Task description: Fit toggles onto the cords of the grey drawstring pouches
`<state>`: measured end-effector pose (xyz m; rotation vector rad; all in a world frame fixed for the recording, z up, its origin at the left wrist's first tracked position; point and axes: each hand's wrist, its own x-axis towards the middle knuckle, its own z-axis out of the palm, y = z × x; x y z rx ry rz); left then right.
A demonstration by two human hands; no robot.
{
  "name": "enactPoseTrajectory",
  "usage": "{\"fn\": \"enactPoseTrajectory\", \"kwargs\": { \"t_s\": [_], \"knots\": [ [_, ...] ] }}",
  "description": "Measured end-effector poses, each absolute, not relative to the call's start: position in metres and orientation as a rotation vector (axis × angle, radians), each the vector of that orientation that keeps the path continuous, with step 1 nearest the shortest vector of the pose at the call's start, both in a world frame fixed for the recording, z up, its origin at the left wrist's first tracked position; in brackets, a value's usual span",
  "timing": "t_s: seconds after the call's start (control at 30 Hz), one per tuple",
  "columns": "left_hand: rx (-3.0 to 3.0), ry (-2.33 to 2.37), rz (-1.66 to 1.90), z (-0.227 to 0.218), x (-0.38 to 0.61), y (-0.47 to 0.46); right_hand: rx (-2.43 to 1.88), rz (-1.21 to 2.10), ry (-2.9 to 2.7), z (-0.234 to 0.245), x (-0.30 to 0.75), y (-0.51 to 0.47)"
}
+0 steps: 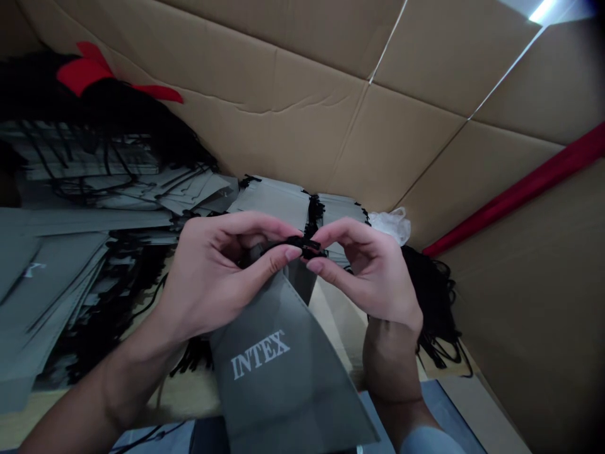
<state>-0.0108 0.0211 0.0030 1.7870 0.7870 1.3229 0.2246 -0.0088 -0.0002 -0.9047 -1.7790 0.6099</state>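
A grey drawstring pouch (288, 391) with white INTEX lettering hangs tilted below my hands in the middle of the view. Its black drawstring cord (307, 243) is bunched at the pouch's upper corner. My left hand (208, 271) is closed, pinching the cord between thumb and forefinger near that corner. Facing it, my right hand (373, 271) pinches the end of the cord between thumb and fingertips. Whether the cord is knotted there is too small to tell. The other fingers of both hands are curled and partly hidden.
Piles of grey pouches (61, 271) with black cords cover the left side, with further stacks (274, 198) behind my hands. Black cords (430, 296) lie at right near a clear plastic bag (392, 224). Cardboard walls (293, 94) enclose the back and right; red strips (85, 74) top the dark heap.
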Motion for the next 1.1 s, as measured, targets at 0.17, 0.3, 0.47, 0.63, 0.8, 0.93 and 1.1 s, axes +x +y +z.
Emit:
{"fn": "enactPoseTrajectory", "kwargs": {
  "t_s": [0.17, 0.3, 0.47, 0.63, 0.8, 0.93, 1.1],
  "knots": [
    [1.835, 0.840, 1.373, 0.002, -0.016, 0.023, -0.964, 0.478, -1.709, 0.002, 0.221, -0.015],
    [1.898, 0.964, 1.412, 0.004, -0.017, 0.022, -1.031, 0.428, -1.673, 0.005, 0.223, -0.019],
    [1.965, 0.980, 1.461, 0.006, -0.018, 0.020, -1.062, 0.450, -1.688, 0.008, 0.225, -0.020],
    [2.114, 0.948, 1.461, 0.004, -0.019, 0.021, -1.052, 0.440, -1.699, 0.008, 0.224, -0.021],
    [2.161, 0.835, 1.600, -0.002, -0.017, 0.024, -1.023, 0.440, -1.698, 0.007, 0.224, -0.020],
    [2.185, 0.844, 1.571, -0.001, -0.016, 0.024, -1.025, 0.442, -1.701, 0.006, 0.224, -0.020],
    [2.248, 0.892, 1.553, 0.001, -0.015, 0.021, -1.033, 0.454, -1.684, 0.007, 0.224, -0.020]
  ]
}}
